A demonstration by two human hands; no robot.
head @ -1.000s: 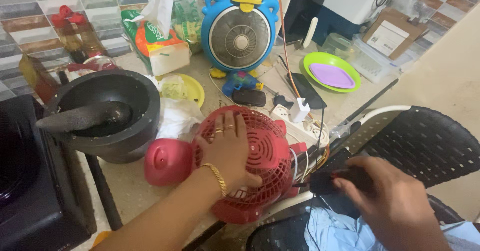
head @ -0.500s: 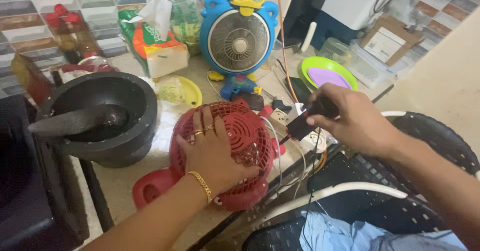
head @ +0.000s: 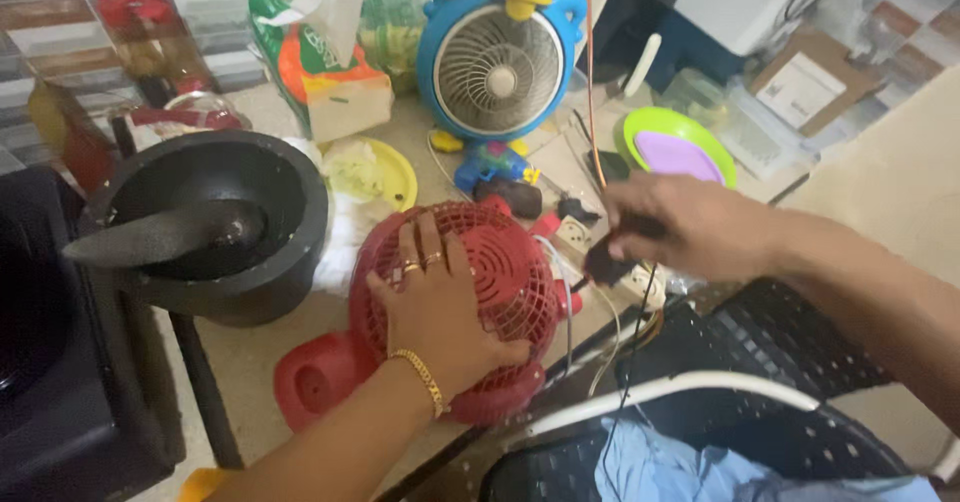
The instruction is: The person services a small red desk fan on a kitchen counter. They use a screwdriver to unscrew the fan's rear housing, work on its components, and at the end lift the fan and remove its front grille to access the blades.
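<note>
Head view | left hand (head: 440, 307) lies flat, fingers spread, on the grille of a red table fan (head: 455, 312) lying near the counter's front edge | right hand (head: 690, 227), fingers closed on a black plug (head: 605, 260), just above a white power strip (head: 610, 262) right of the fan | far: blue duck-shaped fan (head: 500, 62); left: black stone mortar (head: 215, 227)

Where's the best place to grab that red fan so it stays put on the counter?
Probably the round grille of the red fan, pressed from above. It lies tilted with the grille facing up, and the left hand already lies flat across it. The base sticks out toward the counter's near edge, a second hold. The right hand holds a black plug beside it, so come from the left.
</note>
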